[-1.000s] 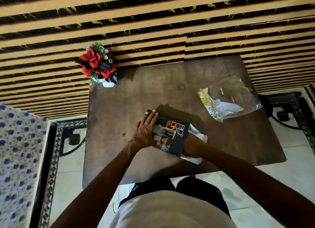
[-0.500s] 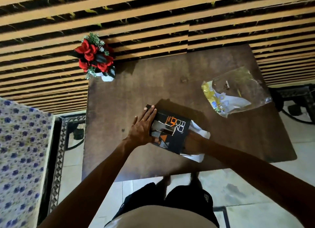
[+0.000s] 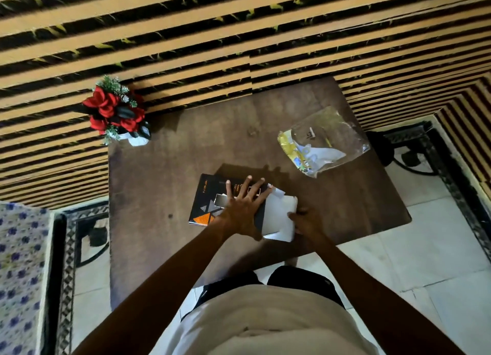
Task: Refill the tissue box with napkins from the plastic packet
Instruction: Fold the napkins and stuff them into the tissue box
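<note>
A black tissue box (image 3: 206, 203) with orange and grey triangles lies flat on the brown table (image 3: 159, 174). My left hand (image 3: 243, 208) presses on its top with fingers spread straight. A white stack of napkins (image 3: 280, 217) sticks out of the box's right end. My right hand (image 3: 305, 223) is at that end, its thumb and fingers curled against the napkin stack's right edge. The plastic packet (image 3: 322, 139), clear with yellow print, lies crumpled at the table's right rear, apart from both hands.
A small white pot of red artificial flowers (image 3: 117, 112) stands at the table's back left corner. A striped wall runs behind the table. A black metal frame (image 3: 414, 152) sits to the right, a floral cushion (image 3: 18, 269) to the left.
My left hand slid from the box's left edge to its top right part. The napkin stack shows further out of the box's right end, and the box sits turned.
</note>
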Demonstrator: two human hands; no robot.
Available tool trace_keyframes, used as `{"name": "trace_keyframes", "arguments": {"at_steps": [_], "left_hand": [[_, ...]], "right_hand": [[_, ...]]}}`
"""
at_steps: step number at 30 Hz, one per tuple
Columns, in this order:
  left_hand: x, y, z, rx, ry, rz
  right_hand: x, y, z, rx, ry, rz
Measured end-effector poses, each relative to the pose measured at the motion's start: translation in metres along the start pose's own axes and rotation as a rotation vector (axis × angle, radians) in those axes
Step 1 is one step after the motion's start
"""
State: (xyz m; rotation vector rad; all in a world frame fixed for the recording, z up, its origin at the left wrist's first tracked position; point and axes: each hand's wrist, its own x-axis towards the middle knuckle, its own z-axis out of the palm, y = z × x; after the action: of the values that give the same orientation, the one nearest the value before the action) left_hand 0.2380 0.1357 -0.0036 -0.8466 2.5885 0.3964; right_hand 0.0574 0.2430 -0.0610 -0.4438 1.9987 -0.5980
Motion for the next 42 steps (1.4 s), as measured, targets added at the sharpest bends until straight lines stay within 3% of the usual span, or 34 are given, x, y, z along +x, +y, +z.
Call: {"name": "trace_keyframes", "arguments": {"at_steps": [3,7,12,20,26,30,33,38,42], "left_hand": [[0.004,0.006,-0.002,-0.018,-0.01,-0.072],[0.012,0.016,-0.006,-0.095,-0.008,-0.193],[0.021,0.028,-0.019,-0.15,-0.046,-0.273],[0.023,0.021,-0.03,-0.33,0.025,-0.326],[0.027,0.009,-0.03,-0.372,0.109,-0.359],[0.027,0.011,-0.027,-0.32,0.068,-0.297],[0.023,0.008,-0.027,-0.494,0.183,-0.262],[0.006,-0.027,-0.03,-0.874,0.312,-0.248],[-0.013,-0.06,-0.012,-0.655,0.385,-0.403]], "right_hand": [[-0.005,-0.016,-0.005,0.158,-0.22,0.127],[-0.005,-0.019,-0.011,0.307,-0.237,0.109],[-0.003,-0.022,-0.02,0.298,-0.273,0.079],[-0.008,-0.025,-0.007,0.351,-0.141,0.079],[-0.019,-0.027,0.006,0.376,-0.063,-0.036],[-0.021,-0.045,0.009,0.35,-0.089,-0.147],[-0.019,-0.06,0.009,0.273,-0.114,-0.195],[-0.015,-0.061,0.024,0.258,0.024,-0.241],[-0.027,-0.06,0.044,0.222,0.101,-0.359]]}}
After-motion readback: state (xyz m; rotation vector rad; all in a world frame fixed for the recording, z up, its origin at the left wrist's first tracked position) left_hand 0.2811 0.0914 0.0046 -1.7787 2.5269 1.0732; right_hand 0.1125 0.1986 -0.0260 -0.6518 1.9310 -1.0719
